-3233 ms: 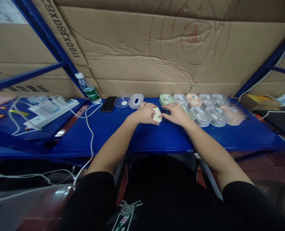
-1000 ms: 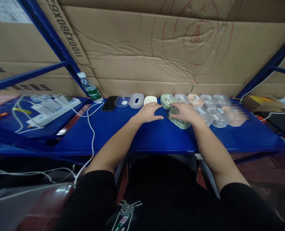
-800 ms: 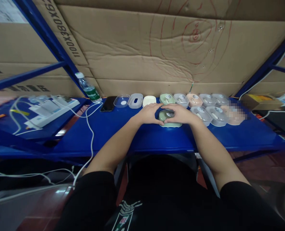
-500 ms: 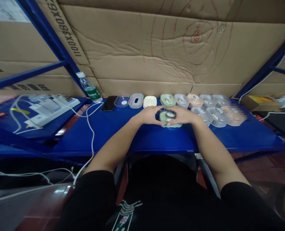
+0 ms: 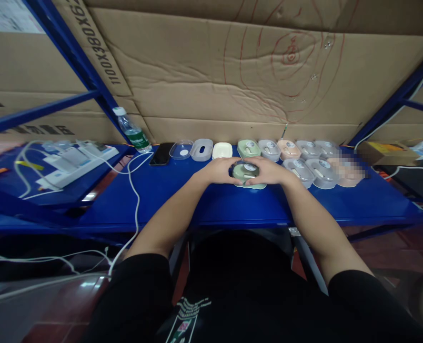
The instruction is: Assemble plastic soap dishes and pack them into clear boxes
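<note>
A green container [image 5: 245,173] is clasped between left hand [image 5: 221,170] and right hand [image 5: 270,170]; lidded containers [image 5: 249,148] are lined up behind.

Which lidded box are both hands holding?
The green rounded plastic box, the only one between left hand and right hand; the other green box stands behind.

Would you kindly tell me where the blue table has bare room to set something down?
The blue table is bare between the white cable, black phone and left forearm; in front of the green box between the left hand and right hand; and in front of the lidded boxes at right. Those boxes' rows and the back edge are crowded.
</note>
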Available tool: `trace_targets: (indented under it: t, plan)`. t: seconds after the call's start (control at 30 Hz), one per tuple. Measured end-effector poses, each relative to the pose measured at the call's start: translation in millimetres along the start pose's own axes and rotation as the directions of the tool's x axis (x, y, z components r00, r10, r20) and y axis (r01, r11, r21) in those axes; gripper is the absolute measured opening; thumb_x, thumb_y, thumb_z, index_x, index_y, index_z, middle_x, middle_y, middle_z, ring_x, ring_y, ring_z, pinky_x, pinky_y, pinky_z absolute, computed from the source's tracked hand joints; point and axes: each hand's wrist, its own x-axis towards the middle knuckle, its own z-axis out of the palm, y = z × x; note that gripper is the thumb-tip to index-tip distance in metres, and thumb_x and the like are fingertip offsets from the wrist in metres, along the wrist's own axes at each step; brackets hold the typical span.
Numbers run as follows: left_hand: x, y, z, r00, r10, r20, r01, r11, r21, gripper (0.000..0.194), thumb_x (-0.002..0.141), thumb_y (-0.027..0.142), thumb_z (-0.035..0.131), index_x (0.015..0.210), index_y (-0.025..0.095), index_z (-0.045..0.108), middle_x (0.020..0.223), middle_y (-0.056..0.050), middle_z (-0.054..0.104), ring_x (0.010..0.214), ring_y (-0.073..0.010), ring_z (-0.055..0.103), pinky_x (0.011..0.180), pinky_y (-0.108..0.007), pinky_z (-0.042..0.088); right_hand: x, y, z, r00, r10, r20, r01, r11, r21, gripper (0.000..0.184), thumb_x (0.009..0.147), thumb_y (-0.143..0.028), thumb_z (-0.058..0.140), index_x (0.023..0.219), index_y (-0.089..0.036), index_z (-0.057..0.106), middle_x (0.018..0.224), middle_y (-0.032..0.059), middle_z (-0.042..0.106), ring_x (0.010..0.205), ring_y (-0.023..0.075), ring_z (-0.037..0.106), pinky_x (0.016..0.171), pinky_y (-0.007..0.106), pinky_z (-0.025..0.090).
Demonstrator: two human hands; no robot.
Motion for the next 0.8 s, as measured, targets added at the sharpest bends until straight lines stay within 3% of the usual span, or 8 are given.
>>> trace_targets:
  t: [0.17,0.27,0.4,0.5,0.6,0.7,0.8]
  plan:
    - [0,0,-3.4,0.998,-0.025,-0.051,0.026,1.0,0.017,0.099,0.079,0.065,0.087,0.162,0.023,0.053,0.152,-0.016,0.068,0.131,-0.0364,0.071,0.113,-0.049,0.056,0,-3,-3,0.993,-0.011,-0.12,0.015,0.999,0.034,0.09,0.071,-0.056,0.094,0.151,-0.026,0.067,0.15,0.0145,0.069,0.142,0.0414,0.062,0.122,0.064,0.047]
    - [2,3,-5.5,0.992,-0.016,-0.126,0.022,0.998,0.052,0.083,0.093,0.057,0.076,0.162,0.019,0.052,0.158,-0.018,0.063,0.137,-0.0354,0.068,0.115,-0.05,0.054,1,-5,-5,0.973,0.003,-0.233,0.027,0.992,0.125,0.083,0.073,-0.057,0.093,0.146,-0.026,0.069,0.152,0.015,0.067,0.144,0.0405,0.06,0.12,0.062,0.049]
    - [5,6,-9.5,0.959,-0.036,-0.281,0.056,0.996,0.065,0.044,0.109,0.033,0.049,0.145,0.017,0.069,0.142,-0.014,0.075,0.129,-0.0303,0.072,0.114,-0.049,0.054,1,-8,-6,0.942,0.053,-0.33,0.068,0.936,0.346,0.073,0.076,-0.061,0.089,0.138,-0.026,0.071,0.148,0.0146,0.068,0.133,0.0362,0.068,0.115,0.058,0.054]
    - [7,4,-11.8,0.908,-0.141,-0.394,0.14,0.99,-0.03,0.041,0.108,0.027,0.045,0.137,0.019,0.074,0.132,-0.01,0.08,0.123,-0.0271,0.075,0.111,-0.045,0.057,0,-12,-6,0.94,0.03,-0.339,0.136,0.88,0.455,0.074,0.074,-0.061,0.09,0.138,-0.028,0.069,0.151,0.013,0.067,0.131,0.0347,0.07,0.112,0.055,0.057]
    - [7,-1,-12.0,0.866,-0.274,-0.419,0.234,0.961,-0.145,0.042,0.108,0.027,0.044,0.136,0.019,0.074,0.121,-0.009,0.083,0.11,-0.0248,0.078,0.101,-0.04,0.061,1,-16,-4,0.931,0.03,-0.363,0.135,0.897,0.421,0.07,0.075,-0.059,0.089,0.135,-0.029,0.069,0.146,0.0117,0.071,0.133,0.0348,0.068,0.107,0.052,0.06]
    - [5,-1,-10.7,0.873,-0.301,-0.383,0.269,0.953,-0.137,0.046,0.106,0.029,0.05,0.148,0.019,0.066,0.115,-0.009,0.083,0.099,-0.0236,0.078,0.094,-0.039,0.061,5,-15,1,0.878,0.188,-0.44,-0.003,0.922,0.387,0.046,0.091,-0.059,0.07,0.124,-0.027,0.07,0.126,0.01,0.078,0.111,0.0307,0.076,0.097,0.051,0.063]
    - [3,6,-9.8,0.932,-0.164,-0.324,0.163,0.986,-0.031,0.073,0.101,0.039,0.066,0.169,0.023,0.042,0.13,-0.011,0.078,0.098,-0.0239,0.077,0.096,-0.04,0.061,8,-9,0,0.764,0.395,-0.51,-0.134,0.87,0.474,0.039,0.099,-0.054,0.055,0.123,-0.026,0.066,0.105,0.0083,0.08,0.081,0.0257,0.077,0.077,0.045,0.065]
